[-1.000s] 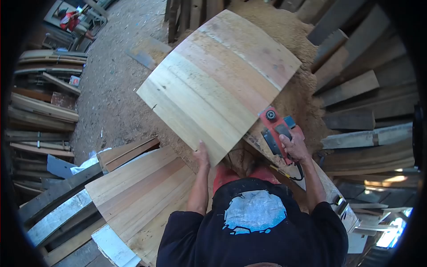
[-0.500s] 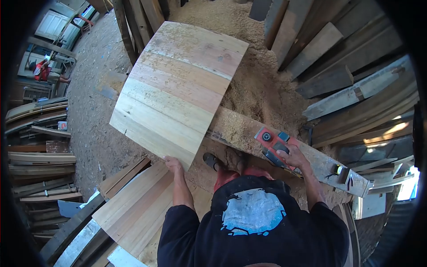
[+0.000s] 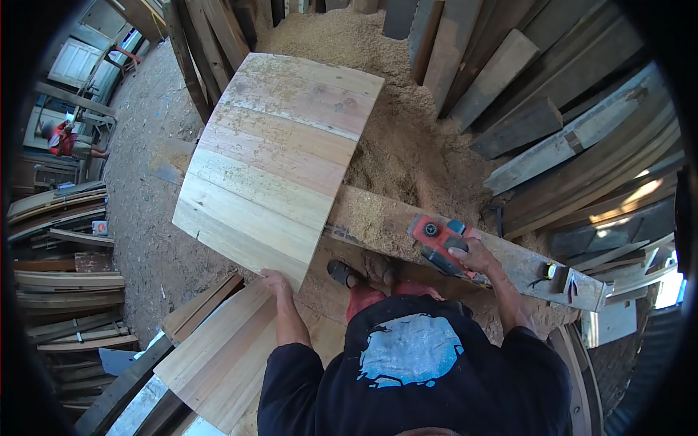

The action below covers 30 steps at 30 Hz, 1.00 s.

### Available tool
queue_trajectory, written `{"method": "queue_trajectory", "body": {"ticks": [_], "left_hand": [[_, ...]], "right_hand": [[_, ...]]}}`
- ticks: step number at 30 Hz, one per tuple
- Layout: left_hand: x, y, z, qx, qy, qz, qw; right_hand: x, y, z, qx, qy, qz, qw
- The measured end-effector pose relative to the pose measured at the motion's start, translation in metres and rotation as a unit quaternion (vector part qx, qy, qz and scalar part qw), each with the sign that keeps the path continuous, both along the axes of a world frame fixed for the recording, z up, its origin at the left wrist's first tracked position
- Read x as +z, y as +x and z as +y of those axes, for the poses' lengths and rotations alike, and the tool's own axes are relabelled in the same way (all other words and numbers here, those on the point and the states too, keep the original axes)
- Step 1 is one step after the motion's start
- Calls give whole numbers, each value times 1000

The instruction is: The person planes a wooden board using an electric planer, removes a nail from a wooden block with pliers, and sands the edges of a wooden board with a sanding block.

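Observation:
A wide panel of joined wooden boards (image 3: 273,156), sprinkled with shavings, lies across a long plank bench. My left hand (image 3: 276,282) is closed on the panel's near edge, close to its lower corner, with the fingers partly hidden. On the bench to the right of the panel sits a red and black electric hand planer (image 3: 438,243). My right hand (image 3: 476,256) is wrapped around the planer's rear handle. The planer stands apart from the panel.
The plank bench (image 3: 509,260) carries a tape measure (image 3: 549,271) near its right end. A second joined panel (image 3: 225,356) lies at lower left. Sawdust (image 3: 392,152) covers the ground beyond. Boards (image 3: 502,76) lean at upper right. A person in red (image 3: 64,139) sits far left.
The whole view has shifted slightly. The panel's near edge appears a little lower, with my left hand still on it. My right hand stays on the planer, which remains on the bench.

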State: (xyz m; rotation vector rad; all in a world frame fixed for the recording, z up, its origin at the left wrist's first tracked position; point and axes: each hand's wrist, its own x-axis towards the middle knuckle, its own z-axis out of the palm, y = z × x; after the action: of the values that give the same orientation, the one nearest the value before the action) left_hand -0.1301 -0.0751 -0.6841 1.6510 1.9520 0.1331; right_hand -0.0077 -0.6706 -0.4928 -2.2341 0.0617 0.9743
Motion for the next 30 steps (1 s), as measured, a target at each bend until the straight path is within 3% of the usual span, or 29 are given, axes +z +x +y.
{"method": "queue_trajectory", "body": {"ticks": [5, 7, 14, 17, 20, 23, 26, 29, 30], "left_hand": [[-14, -4, 12, -2, 27, 11, 1000], [-12, -9, 8, -31, 55, -20, 998], [9, 10, -2, 47, 48, -1, 998], [-5, 4, 5, 38, 45, -41, 997], [14, 7, -3, 21, 41, -17, 999], [-11, -4, 8, 17, 23, -118, 993], [6, -1, -1, 3, 16, -32, 999], [-52, -25, 26, -116, 56, 13, 992], [-50, -24, 26, -139, 68, 20, 988]], "right_hand": [[27, -9, -1, -59, 23, -7, 998], [20, -15, -18, -44, 6, -17, 999], [6, -17, -55, -48, 5, -5, 999], [6, -12, -59, -53, -38, 60, 996], [-2, -14, -65, -50, -22, 54, 997], [-10, -16, -68, -58, -23, 51, 997], [-26, -19, -76, -29, -17, 29, 999], [2, -16, -60, -95, -19, 78, 992], [6, -10, -56, -89, -18, 77, 993]]}}
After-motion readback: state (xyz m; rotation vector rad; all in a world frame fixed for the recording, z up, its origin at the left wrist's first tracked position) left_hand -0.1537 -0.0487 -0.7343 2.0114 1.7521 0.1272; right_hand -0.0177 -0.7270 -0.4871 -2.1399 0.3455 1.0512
